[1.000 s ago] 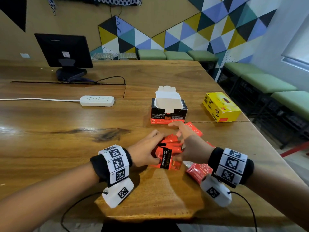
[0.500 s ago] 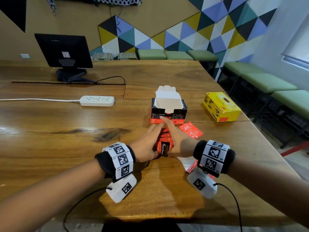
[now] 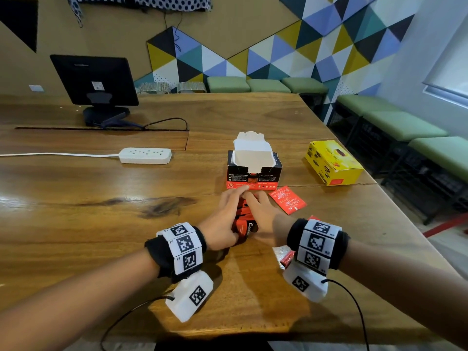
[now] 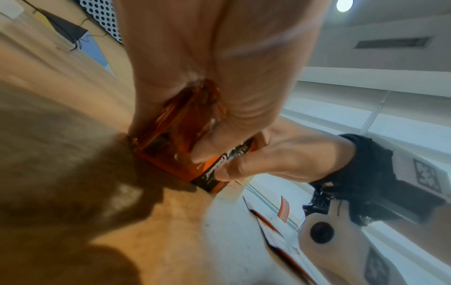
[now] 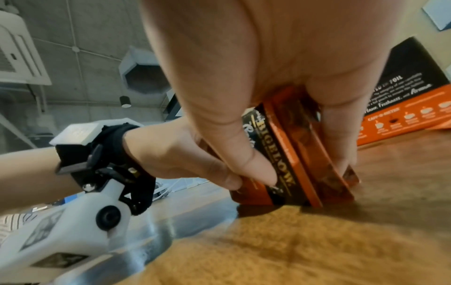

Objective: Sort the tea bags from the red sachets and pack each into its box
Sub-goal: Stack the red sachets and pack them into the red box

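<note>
Both hands, left [image 3: 224,219] and right [image 3: 263,219], grip a stack of red sachets [image 5: 300,154] upright on the counter [image 3: 101,224] before the open box [image 3: 254,171].

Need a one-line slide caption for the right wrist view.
Both hands, right hand and left hand, squeeze a stack of red sachets upright on the wooden table, beside the black-and-red box.

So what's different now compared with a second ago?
Both hands, the left hand and right hand, squeezed the stack of red sachets together and slid it forward to the open box. The loose sachet and yellow box stayed put.
</note>
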Demonstrator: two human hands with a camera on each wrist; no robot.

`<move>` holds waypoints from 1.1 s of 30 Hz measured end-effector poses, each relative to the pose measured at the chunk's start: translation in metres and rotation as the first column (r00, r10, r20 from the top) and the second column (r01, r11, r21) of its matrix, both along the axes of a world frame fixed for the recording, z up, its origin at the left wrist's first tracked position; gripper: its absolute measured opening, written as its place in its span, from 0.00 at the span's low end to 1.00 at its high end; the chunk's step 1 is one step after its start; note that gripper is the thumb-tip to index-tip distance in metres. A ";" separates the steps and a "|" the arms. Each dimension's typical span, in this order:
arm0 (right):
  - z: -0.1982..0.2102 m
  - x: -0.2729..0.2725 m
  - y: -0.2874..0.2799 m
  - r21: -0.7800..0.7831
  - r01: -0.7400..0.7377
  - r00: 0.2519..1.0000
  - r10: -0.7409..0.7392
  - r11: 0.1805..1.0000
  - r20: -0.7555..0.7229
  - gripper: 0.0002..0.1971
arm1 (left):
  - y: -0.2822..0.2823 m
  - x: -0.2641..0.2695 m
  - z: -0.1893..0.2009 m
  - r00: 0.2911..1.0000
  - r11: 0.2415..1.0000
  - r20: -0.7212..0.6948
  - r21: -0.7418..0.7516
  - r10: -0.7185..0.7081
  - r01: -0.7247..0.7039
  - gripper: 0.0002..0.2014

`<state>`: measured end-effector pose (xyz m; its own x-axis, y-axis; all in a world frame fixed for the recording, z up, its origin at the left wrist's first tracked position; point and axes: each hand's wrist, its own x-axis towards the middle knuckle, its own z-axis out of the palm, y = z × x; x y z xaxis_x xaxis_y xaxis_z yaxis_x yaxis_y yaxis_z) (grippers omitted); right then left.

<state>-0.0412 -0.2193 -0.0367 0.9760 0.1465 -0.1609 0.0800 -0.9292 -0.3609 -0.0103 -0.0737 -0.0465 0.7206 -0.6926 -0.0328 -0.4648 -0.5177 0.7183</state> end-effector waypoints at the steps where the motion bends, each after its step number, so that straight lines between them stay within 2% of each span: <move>1: -0.001 0.000 0.000 -0.012 0.004 1.000 -0.004 1.000 0.006 0.45 | 0.000 0.000 0.000 1.000 1.000 -0.010 -0.007 0.005 -0.005 0.50; 5: 0.002 0.004 -0.005 -0.053 0.010 0.999 -0.008 0.999 0.034 0.40 | 0.003 0.003 0.001 0.999 0.999 -0.027 0.018 0.047 -0.047 0.40; 8: 0.004 0.008 -0.001 -0.097 -0.058 0.997 0.063 0.994 0.046 0.36 | 0.001 0.006 0.001 0.999 0.997 0.002 0.060 0.054 -0.054 0.34; 13: 0.014 0.014 -0.001 -0.165 -0.152 0.988 0.151 0.975 -0.016 0.31 | -0.001 0.010 -0.001 0.998 0.996 0.028 0.067 0.052 -0.054 0.36; 17: 0.018 0.018 -0.005 -0.131 -0.165 0.984 0.155 0.978 -0.085 0.34 | -0.001 0.017 -0.002 0.999 0.996 0.012 0.078 0.031 -0.032 0.40; 19: 0.017 0.020 -0.007 -0.095 -0.146 0.986 0.138 0.985 -0.094 0.35 | -0.001 0.022 0.000 1.000 0.997 0.016 0.070 0.022 -0.023 0.43; 22: 0.017 0.022 -0.016 -0.034 -0.107 0.991 0.104 0.994 -0.084 0.29 | -0.001 0.032 0.011 0.999 0.999 0.005 0.016 0.038 -0.038 0.46; 24: 0.024 0.025 -0.025 0.015 -0.056 0.996 0.057 0.998 -0.066 0.26 | -0.002 0.039 0.022 0.998 0.997 0.012 -0.046 0.068 -0.068 0.44; 27: 0.047 0.032 -0.041 0.137 0.024 1.000 -0.023 0.990 -0.007 0.22 | -0.003 0.055 0.034 0.980 0.983 0.112 -0.102 0.162 -0.151 0.35; 30: 0.072 0.043 -0.058 0.184 0.083 0.990 -0.102 0.979 0.099 0.19 | -0.004 0.072 0.035 0.967 0.986 0.191 -0.053 0.168 -0.161 0.29; 33: 0.088 0.059 -0.067 0.280 0.129 0.973 -0.176 0.951 0.150 0.18 | -0.011 0.086 0.031 0.948 0.988 0.304 0.092 0.095 -0.128 0.27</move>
<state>0.0179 -0.2867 0.0517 0.9993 0.0081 0.0352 0.0273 -0.8069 -0.5901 0.0761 -0.0851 -0.0159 0.7812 -0.6117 0.1244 -0.5839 -0.6456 0.4922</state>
